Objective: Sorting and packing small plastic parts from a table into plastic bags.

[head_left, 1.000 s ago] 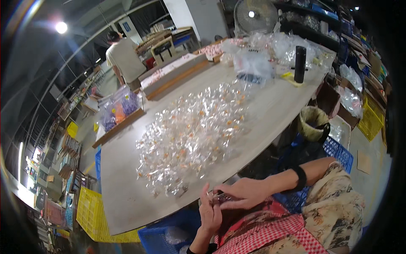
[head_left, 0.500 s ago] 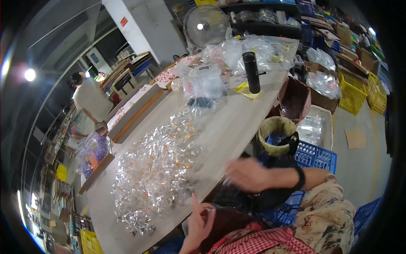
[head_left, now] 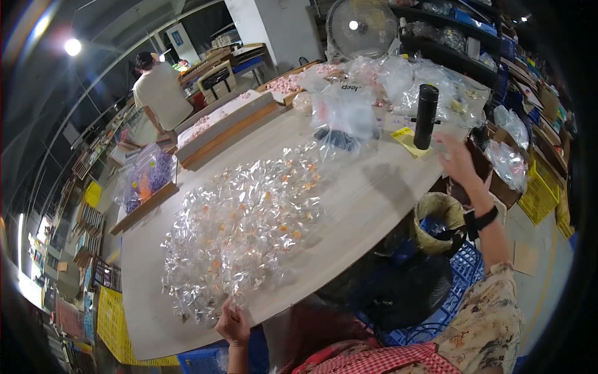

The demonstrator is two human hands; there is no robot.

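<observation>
A wide pile of small clear plastic packets (head_left: 249,230) with orange bits inside lies on the pale table (head_left: 349,230). At the pile's near edge, my left hand (head_left: 233,324) has its fingers pinched on one of these packets. My right hand (head_left: 460,163) is stretched out over the table's right edge, just short of a black bottle (head_left: 426,117). Its fingers are apart, slightly blurred, and no thing shows in them. The bottle stands upright beside a yellow paper (head_left: 408,141).
Clear bags (head_left: 349,115) cover the table's far part, before a fan (head_left: 361,28). Trays with pink pieces (head_left: 218,121) and a bag of purple pieces (head_left: 146,177) line the left. A bin (head_left: 439,209) and a blue crate (head_left: 464,274) stand right. Another person (head_left: 162,93) is far left.
My right hand has swung from near my lap out and away toward the bottle. My left hand has gone left to the pile and its fingers have closed. The view has shifted too.
</observation>
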